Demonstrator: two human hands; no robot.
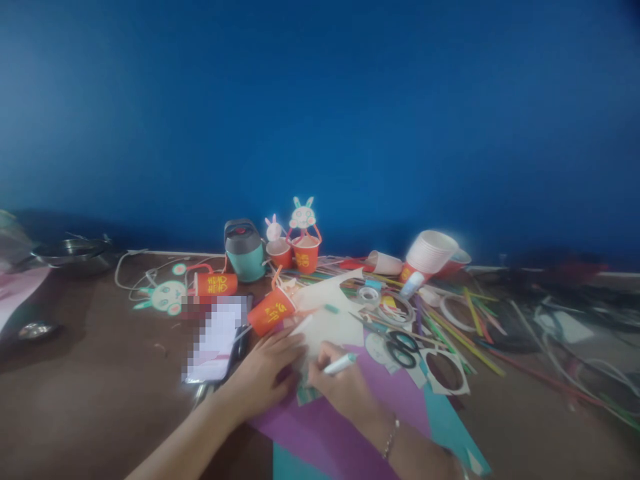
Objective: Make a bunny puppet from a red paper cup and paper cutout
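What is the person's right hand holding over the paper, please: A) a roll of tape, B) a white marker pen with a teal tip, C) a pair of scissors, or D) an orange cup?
B: the right hand closes its grip on a white marker pen with a teal tip, while the scissors lie apart on the table, to the right of both hands.

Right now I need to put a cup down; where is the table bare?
Bare brown table lies left of the left hand, in front of the phone and paper bunny. More shows at the near right, past the teal paper. Around the scissors, sticks and stacked cups it is crowded.
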